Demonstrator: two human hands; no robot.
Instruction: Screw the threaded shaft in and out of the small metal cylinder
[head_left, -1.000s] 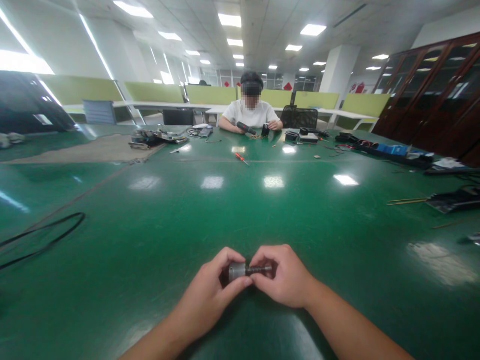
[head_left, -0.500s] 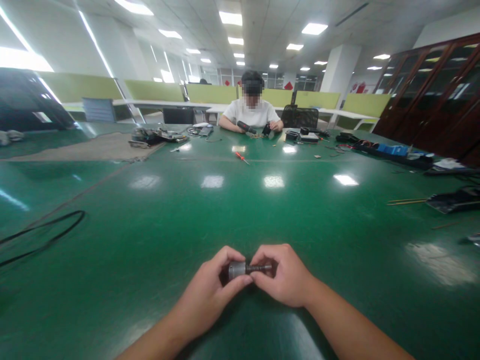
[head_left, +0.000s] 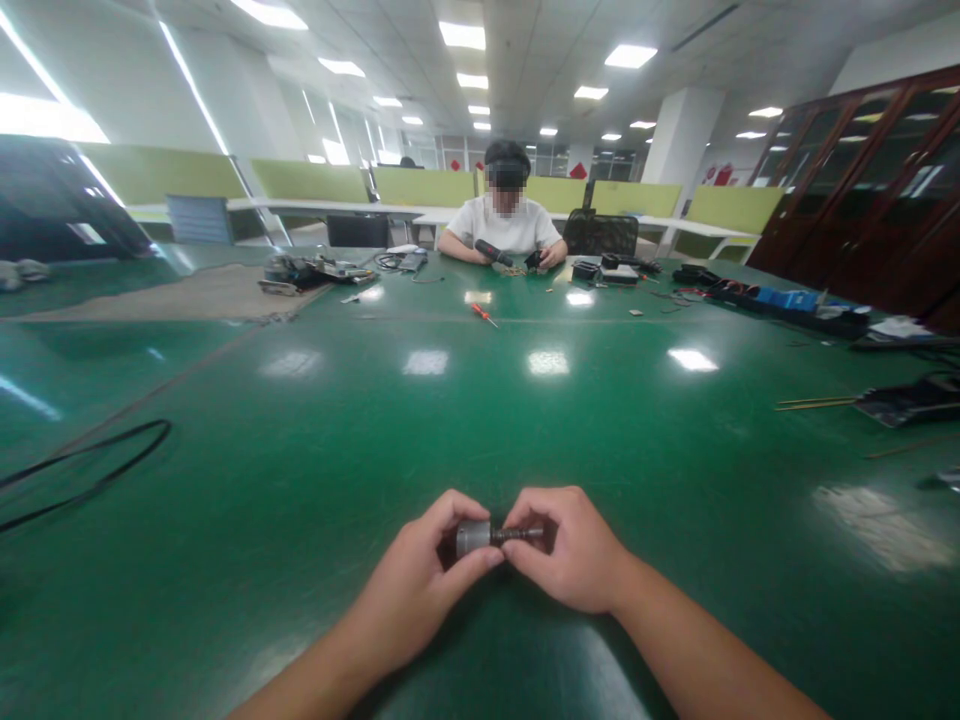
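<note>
Head view: my left hand (head_left: 420,590) grips the metal cylinder (head_left: 472,537), right hand (head_left: 577,555) pinches its shaft (head_left: 519,535), by the table (head_left: 480,420) near edge; slack pinch risks dropping it.

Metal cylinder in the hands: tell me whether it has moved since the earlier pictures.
No. The metal cylinder stays pinched between the left hand and right hand, at the same spot against the black cable on the table.

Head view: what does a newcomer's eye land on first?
At bottom centre, the left hand and right hand pinch a small metal cylinder and its dark shaft over the glossy green table. Across it sits a person in a white shirt, with a red-handled screwdriver lying in front.
</note>
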